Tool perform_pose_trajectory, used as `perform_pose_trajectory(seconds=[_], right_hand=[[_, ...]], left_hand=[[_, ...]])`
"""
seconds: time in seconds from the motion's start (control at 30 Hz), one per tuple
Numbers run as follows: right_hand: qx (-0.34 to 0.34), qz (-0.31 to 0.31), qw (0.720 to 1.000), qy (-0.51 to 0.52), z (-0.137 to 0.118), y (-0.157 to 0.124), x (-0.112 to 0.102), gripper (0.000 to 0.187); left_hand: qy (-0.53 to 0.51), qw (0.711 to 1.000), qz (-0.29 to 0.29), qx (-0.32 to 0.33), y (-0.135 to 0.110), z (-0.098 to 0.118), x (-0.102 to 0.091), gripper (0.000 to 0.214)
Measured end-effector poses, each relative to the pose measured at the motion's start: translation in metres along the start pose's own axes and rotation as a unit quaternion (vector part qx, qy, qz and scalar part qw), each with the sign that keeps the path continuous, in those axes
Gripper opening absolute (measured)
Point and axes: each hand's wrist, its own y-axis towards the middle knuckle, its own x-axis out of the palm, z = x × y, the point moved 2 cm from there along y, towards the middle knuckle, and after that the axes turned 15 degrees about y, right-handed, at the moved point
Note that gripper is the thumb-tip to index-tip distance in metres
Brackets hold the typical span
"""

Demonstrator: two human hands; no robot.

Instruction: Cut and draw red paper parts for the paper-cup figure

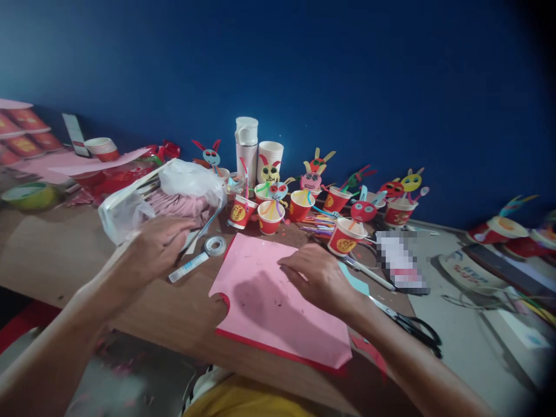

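A pink paper sheet (269, 295) with a round notch cut from its left edge lies on the brown table, a red layer showing under its near edge. Over its upper right part is my right hand (315, 275), fingers loosely stretched with nothing visible in them; whether they touch the sheet I cannot tell. My left hand (160, 246) hovers by a clear plastic bag (191, 179) of pinkish material, fingers extended and nothing seen in them. Between the hands are a tape roll (214, 246) and a white tube (189, 267). Black-handled scissors (412, 325) rest beyond my right wrist.
Several red paper cups (271, 218) with paper animal faces stand behind the sheet. A white flask (247, 142) and stacked white cups (271, 159) stand by the blue wall. A pen (369, 273) and a pixelated phone-like object (402, 263) lie right; a green tape roll (30, 195) lies far left.
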Motion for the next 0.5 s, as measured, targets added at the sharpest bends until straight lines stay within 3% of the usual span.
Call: perform_pose_trajectory(seconds=[0.03,0.1,0.2,0.27,0.37,0.5], right_hand=[[0.025,0.018,1.0,0.001,0.006,-0.008,-0.007,0.02],[0.092,0.042,0.995,0.001,0.019,-0.026,-0.021,0.021],[0.204,0.062,0.977,-0.001,0.034,-0.054,-0.037,0.02],[0.248,0.074,0.966,-0.003,0.041,-0.068,-0.041,0.019],[0.271,0.086,0.959,-0.003,0.047,-0.083,-0.039,0.019],[0.279,0.053,0.958,-0.028,0.056,-0.095,-0.023,0.019]], left_hand=[[-0.028,0.999,0.039,0.013,-0.006,0.016,-0.004,0.026],[-0.1,0.993,0.047,0.048,-0.017,0.05,-0.002,0.017],[-0.188,0.965,-0.015,0.182,-0.023,0.101,0.02,0.016],[-0.193,0.951,-0.058,0.236,-0.018,0.128,0.042,0.021],[-0.145,0.945,-0.111,0.271,-0.001,0.152,0.072,0.023],[-0.109,0.945,-0.133,0.277,0.021,0.168,0.094,0.027]])
